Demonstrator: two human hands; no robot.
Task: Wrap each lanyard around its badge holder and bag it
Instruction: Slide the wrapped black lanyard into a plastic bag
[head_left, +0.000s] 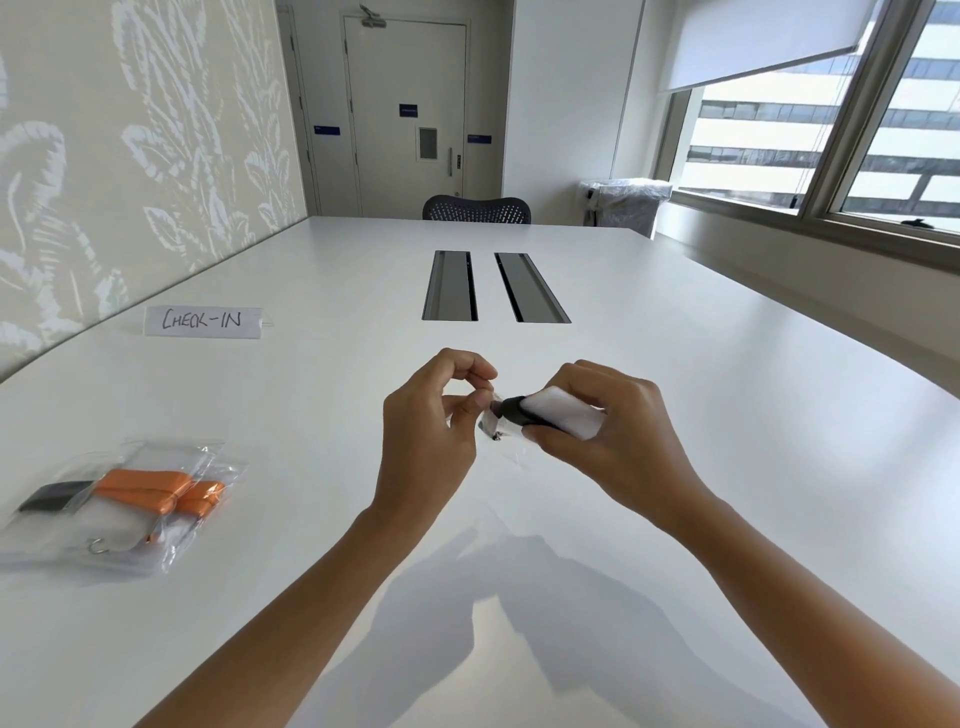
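Note:
Above the middle of the white table (675, 364), my right hand (608, 431) grips a white badge holder (563, 413) with a black lanyard (511, 408) wound around it. A small clear bag (501, 434) covers the holder's left end, and a metal clip shows through the plastic. My left hand (441, 415) pinches the bag's edge between thumb and fingers. At the left of the table lies a pile of filled clear bags (130, 499) holding orange lanyards and one black lanyard on badge holders.
A paper sign reading CHECK-IN (202, 321) stands at the far left by the wall. Two grey cable slots (493, 287) sit in the table's centre. A dark chair (476, 209) stands at the far end, and a bin (626, 205) by the window.

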